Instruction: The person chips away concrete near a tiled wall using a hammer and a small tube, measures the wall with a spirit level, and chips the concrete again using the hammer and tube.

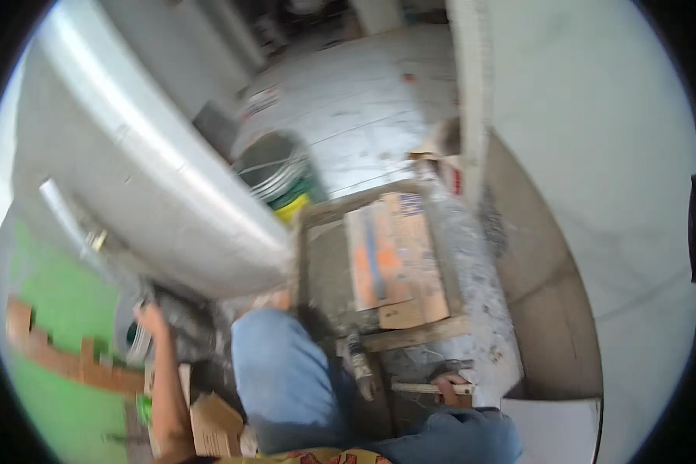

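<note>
My left hand (153, 319) reaches out to the left at the rim of a small grey bucket (125, 321). Its fingers are smeared by motion, so their grip does not show clearly. Low on the right, my right hand (448, 387) is closed around a pale, stick-like handle (417, 388); what tool it belongs to I cannot make out. Between my knees, a tool with a worn, whitish-stained handle (359, 367) leans by the wooden frame (410, 335). Inside that frame, cardboard pieces (394, 259) lie over wet-looking grey mortar (323, 267).
A green bucket (305, 185) stands beyond the frame, beside a white wall edge (170, 170). Brown boards (553, 309) lean along the right wall. An open cardboard box (213, 425) is by my left leg, a white box (553, 425) at lower right.
</note>
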The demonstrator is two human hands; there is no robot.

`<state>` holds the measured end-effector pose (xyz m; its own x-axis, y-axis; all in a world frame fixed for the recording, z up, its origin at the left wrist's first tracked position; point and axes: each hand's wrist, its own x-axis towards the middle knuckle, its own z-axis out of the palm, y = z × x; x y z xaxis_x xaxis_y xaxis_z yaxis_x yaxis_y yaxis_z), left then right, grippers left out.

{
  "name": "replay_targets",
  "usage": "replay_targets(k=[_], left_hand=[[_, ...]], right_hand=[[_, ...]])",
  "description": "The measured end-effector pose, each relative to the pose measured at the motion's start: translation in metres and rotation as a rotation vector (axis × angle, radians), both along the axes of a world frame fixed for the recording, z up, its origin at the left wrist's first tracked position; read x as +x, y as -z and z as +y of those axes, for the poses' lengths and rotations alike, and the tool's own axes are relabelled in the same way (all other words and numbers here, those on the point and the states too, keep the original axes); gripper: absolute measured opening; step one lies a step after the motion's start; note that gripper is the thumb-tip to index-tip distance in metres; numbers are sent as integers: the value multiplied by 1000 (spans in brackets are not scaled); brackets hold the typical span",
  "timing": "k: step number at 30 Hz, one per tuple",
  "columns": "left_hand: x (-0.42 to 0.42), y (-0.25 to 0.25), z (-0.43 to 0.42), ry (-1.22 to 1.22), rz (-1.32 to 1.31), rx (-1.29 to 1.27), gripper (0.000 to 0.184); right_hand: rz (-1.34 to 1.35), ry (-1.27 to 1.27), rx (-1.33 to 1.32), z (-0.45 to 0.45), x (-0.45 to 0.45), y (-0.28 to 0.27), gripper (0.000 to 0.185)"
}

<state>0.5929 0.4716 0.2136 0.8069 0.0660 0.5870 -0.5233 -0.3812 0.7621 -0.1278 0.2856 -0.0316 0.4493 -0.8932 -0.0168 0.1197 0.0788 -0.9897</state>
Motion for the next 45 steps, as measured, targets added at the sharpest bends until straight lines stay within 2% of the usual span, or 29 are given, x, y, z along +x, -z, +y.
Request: replay_targets(k=[1, 2, 3, 4, 5, 6, 7, 8, 9, 11, 13, 15, 16, 18, 20, 21, 23, 25, 26, 28, 31, 40, 43, 45], left_hand=[[-31, -32, -21, 113, 77, -84, 29], [-99, -85, -60, 186, 108, -191, 25], [-54, -97, -36, 310, 141, -68, 21], [-102, -146, -65, 404, 45, 0, 19], [-115, -186, -83, 599, 162, -78, 36], [-175, -222, -127, 692, 56, -152, 58], [-176, -251, -143, 858, 51, -122, 71], [-185, -282, -163, 872, 48, -157, 70], [-202, -306, -192, 878, 42, -195, 68], [-181, -343, -244, 1323, -236, 78, 71], [-259, -335, -327, 1458, -256, 178, 70], [-357, -318, -393, 1634, -255, 236, 69], [-416, -291, -412, 1627, -190, 73, 57], [-455, -257, -461, 1774, -122, 100, 38], [-493, -212, -498, 1852, -2, -27, 23], [-505, -192, -512, 1867, 13, -41, 22], [-519, -159, -538, 1914, 41, -52, 22], [-530, -136, -547, 1897, 112, -1, 27], [-539, -126, -543, 1856, 174, -36, 33], [-542, -114, -551, 1931, 232, -19, 37], [-543, -106, -560, 1941, 278, 48, 38], [-550, -96, -560, 1928, 195, 72, 40], [-550, -98, -564, 1996, 157, 46, 40], [-551, -97, -564, 1996, 192, 10, 37]], right_hand=[[-16, 37, 63, 8, -2, 2, 17], [10, 81, 191, 16, 3, 13, 17], [29, 130, 320, 24, 7, 25, 17], [85, 211, 516, 26, 14, 26, 24], [232, 227, 167, 37, 11, 26, 11], [317, 227, 110, 32, 18, 11, 11], [404, 229, 54, 28, 26, -3, 14], [390, 230, 292, 20, 34, -11, 13], [214, 184, 89, 17, 28, -10, 11], [37, 149, -22, 13, 22, -19, 15], [27, 161, 194, 14, 23, -39, 11], [-128, 274, 146, 26, 28, -30, 10], [-202, 330, 115, 30, 29, -27, 10], [-201, 333, 24, 33, 24, -27, 10], [-156, 327, -112, 36, 16, -25, 10], [-112, 320, -208, 36, 11, -23, 10], [-92, 319, -215, 35, 4, -29, 10], [-141, 323, -40, 35, -6, -47, 9], [-116, 332, -51, 36, -6, -45, 9], [-68, 348, -76, 37, -9, -34, 11], [-37, 367, -150, 35, -7, -25, 17], [-51, 373, -10, 32, 2, -19, 25], [-56, 395, -71, 29, 2, -20, 26], [-17, 360, -56, 27, -2, -25, 17]])
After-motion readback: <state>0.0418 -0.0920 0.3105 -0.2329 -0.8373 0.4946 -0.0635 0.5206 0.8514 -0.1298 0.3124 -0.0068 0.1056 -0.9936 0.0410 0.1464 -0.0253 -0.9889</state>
